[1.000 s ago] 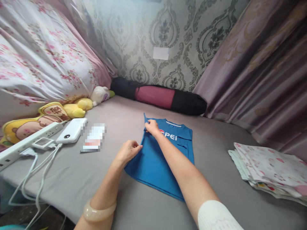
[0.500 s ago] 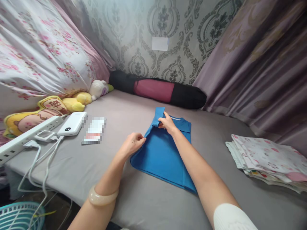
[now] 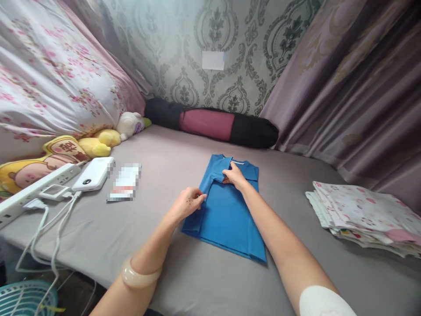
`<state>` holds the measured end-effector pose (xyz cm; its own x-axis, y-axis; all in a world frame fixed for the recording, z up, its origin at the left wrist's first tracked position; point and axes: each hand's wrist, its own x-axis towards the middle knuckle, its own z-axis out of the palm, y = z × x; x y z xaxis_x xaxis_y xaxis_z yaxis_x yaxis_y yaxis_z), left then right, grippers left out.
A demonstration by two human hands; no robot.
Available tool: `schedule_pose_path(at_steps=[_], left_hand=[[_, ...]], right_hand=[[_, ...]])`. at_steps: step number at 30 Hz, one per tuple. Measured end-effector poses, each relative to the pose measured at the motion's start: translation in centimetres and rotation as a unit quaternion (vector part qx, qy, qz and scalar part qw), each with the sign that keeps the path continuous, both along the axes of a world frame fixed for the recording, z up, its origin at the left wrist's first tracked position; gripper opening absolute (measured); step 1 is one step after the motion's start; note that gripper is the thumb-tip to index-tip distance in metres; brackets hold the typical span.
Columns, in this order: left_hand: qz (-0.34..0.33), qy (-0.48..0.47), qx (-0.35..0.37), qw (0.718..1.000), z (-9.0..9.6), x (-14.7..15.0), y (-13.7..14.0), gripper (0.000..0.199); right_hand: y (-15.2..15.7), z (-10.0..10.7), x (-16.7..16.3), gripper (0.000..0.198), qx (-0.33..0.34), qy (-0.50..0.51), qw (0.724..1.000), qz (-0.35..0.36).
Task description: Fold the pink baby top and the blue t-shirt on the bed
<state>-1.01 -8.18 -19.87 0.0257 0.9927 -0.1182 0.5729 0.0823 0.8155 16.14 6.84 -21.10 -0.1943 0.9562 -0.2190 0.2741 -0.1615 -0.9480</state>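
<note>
A blue T-shirt [image 3: 230, 219] lies on the grey bed sheet, its neckline at the far end and its hem toward me. Both of its sides are folded inward, the left one lying over the body as a strip. My left hand [image 3: 192, 201] pinches the edge of that left fold about halfway down. Farther up, my right hand [image 3: 234, 175] grips the sleeve, which lies across the upper chest just below the collar. The fingertips of my right hand are partly hidden under the cloth.
A stack of folded patterned cloths [image 3: 368, 215] lies at the right. At the left are a white power strip [image 3: 36, 191], a power bank [image 3: 95, 174], cables and a blurred packet [image 3: 125, 182]. Plush toys [image 3: 98, 142] and a long black-and-red bag [image 3: 207, 123] line the back.
The left side of the T-shirt has come down flatter onto the body. The sleeve has swung inward toward the collar, with my right hand still on it.
</note>
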Motion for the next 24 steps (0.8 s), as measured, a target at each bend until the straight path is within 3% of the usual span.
schedule_pose_path(at_steps=[9,12,15,17,20,24], left_hand=[[0.076,0.041,0.050,0.995,-0.6,-1.1,0.6,0.031],[0.073,0.080,0.082,0.991,-1.0,-0.9,0.6,0.026],[0.033,0.126,0.148,0.980,-1.6,-0.6,0.5,0.023],[0.004,0.158,0.194,0.968,-2.1,-0.4,0.5,0.022],[-0.037,0.182,0.240,0.953,-2.8,-0.1,0.5,0.023],[-0.085,0.190,0.254,0.945,-3.8,0.1,0.4,0.035]], right_hand=[[0.1,0.5,0.9,0.065,-0.022,-0.076,0.996,-0.036],[0.4,0.5,1.0,0.055,0.053,-0.209,0.974,-0.068],[0.3,0.7,0.3,0.048,0.163,-0.343,0.920,-0.096],[0.1,0.7,-0.8,0.045,0.225,-0.386,0.892,-0.069],[-0.1,0.3,-2.7,0.041,0.279,-0.412,0.866,0.044],[0.2,-0.6,-5.1,0.046,0.262,-0.427,0.853,0.145]])
